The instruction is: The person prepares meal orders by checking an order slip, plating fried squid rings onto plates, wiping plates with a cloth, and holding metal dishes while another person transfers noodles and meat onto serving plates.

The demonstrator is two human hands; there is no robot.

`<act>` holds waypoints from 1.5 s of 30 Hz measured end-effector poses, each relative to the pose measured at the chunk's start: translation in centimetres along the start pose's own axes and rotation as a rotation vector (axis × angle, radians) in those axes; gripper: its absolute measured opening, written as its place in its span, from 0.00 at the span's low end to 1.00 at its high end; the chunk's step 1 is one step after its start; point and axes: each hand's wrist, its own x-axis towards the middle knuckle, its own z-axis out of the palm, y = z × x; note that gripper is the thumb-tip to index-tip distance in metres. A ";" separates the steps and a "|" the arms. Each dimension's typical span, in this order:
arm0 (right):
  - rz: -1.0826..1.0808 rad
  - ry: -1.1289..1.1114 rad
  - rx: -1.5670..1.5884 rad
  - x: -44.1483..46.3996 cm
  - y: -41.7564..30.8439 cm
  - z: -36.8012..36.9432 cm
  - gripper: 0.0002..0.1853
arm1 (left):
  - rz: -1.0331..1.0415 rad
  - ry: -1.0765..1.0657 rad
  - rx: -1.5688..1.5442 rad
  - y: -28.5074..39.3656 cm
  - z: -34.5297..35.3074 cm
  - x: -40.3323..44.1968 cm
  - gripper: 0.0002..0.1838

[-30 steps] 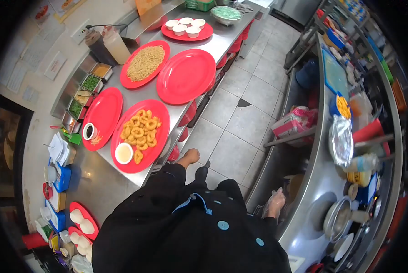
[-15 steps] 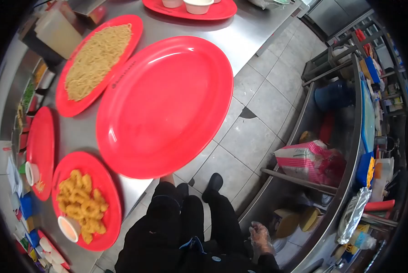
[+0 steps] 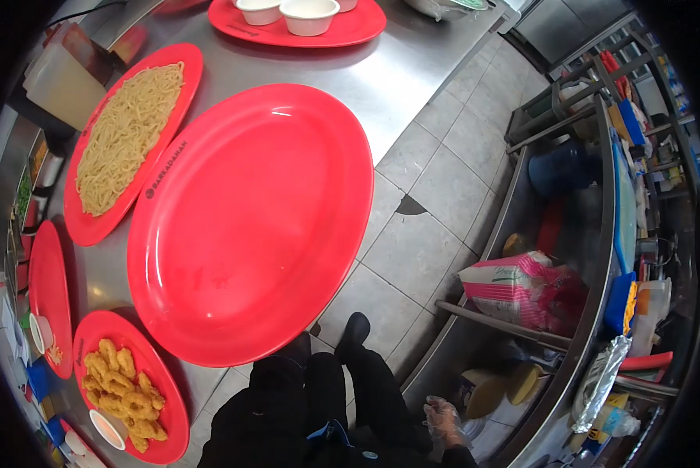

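A large red oval plate (image 3: pixel 248 226) with nothing on it fills the middle of the head view and overhangs the counter's near edge. My left hand does not show; the plate covers the area where a bit of bare skin showed earlier. My right hand (image 3: pixel 445 423), in a clear plastic glove, hangs low at my side with loosely bent fingers and holds nothing. Left of the large plate lies a red plate of plain noodles (image 3: pixel 131 140). Below that, another red plate bears golden fried rings (image 3: pixel 124 394) and a cup of pinkish sauce (image 3: pixel 108 429).
A steel counter (image 3: pixel 400 78) runs along the left and top. It bears a red plate with white cups (image 3: pixel 309 17) and a narrow red plate (image 3: pixel 49 288). Across the tiled floor (image 3: pixel 424 249), a steel shelf unit holds a pink-and-white bag (image 3: pixel 506 285) and a foil roll (image 3: pixel 602 382).
The view has shifted, so the counter things sit lower and farther left. The large plate looks bigger, and the bare skin at its lower edge is now hidden. My right hand stays low.
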 end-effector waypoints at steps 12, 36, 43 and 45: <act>-0.087 -0.171 -0.179 3.1 5.4 -2.4 0.19 | 0.132 -0.405 -0.302 0.1 -3.3 -8.8 0.21; -1.061 0.437 -0.293 25.0 -66.8 -23.1 0.53 | -0.070 -1.394 0.752 13.6 40.8 -56.2 0.27; -1.372 0.473 -0.403 38.4 -90.1 -18.1 0.45 | -0.001 -1.223 0.538 19.0 47.6 -57.9 0.26; -1.362 0.384 -0.650 40.2 -94.6 -17.7 0.41 | 0.102 -1.092 0.563 19.5 48.9 -57.6 0.25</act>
